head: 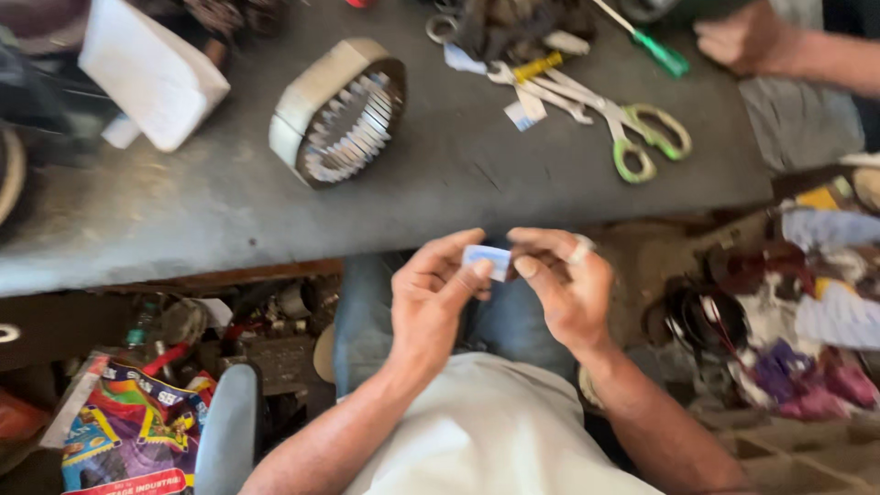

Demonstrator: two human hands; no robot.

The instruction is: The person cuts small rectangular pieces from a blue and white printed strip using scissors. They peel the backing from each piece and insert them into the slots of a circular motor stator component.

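— Both hands up close?
— Yes: left hand and right hand pinch one small pale-blue paper slip between fingertips, above the lap.
— Beyond?
— Green-handled scissors at one o'clock on the grey bench; toothed metal ring at eleven; colourful printed bag at eight.

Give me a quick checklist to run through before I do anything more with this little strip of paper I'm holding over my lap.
1. Small pale blue paper strip pinched at both ends: ok, left hand and right hand both grip it.
2. Strip flat, not creased: cannot tell, the picture is blurred.
3. Scissors within reach on the grey bench: ok, green-handled, lying up right.
4. Slotted metal ring resting steady: ok, lying tilted on the bench, apart from both hands.
5. Another person's hand away from the scissors: ok, it rests at the far right corner.
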